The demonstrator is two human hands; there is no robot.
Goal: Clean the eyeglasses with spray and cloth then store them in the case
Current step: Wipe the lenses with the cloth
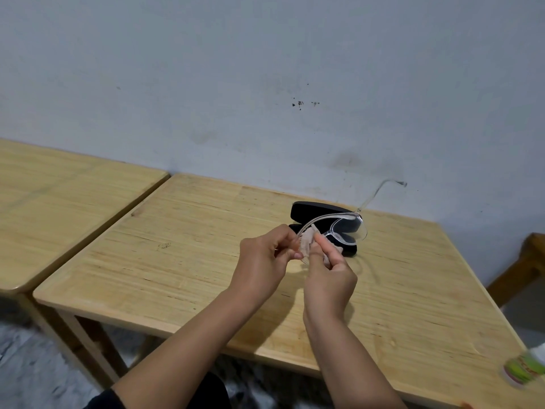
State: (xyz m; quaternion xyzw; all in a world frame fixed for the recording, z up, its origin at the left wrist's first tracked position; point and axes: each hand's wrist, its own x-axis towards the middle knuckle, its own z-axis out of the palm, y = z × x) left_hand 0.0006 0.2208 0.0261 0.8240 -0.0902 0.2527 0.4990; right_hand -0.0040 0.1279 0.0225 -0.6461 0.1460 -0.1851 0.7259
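Note:
Clear plastic eyeglasses (348, 228) are held up above the wooden table (182, 261), one temple arm sticking up to the right. My left hand (265, 261) pinches the left end of the frame. My right hand (327, 276) presses a small pinkish cloth (306, 243) against the left lens. Behind the glasses an open black case (312, 209) lies on the table, partly hidden by them. A bottle with a green label (525, 369), blurred, lies at the table's right front edge.
A second wooden table (59, 196) stands against the left side of this one. A grey wall (265, 84) rises right behind both. A wooden piece of furniture (525, 267) shows at the far right.

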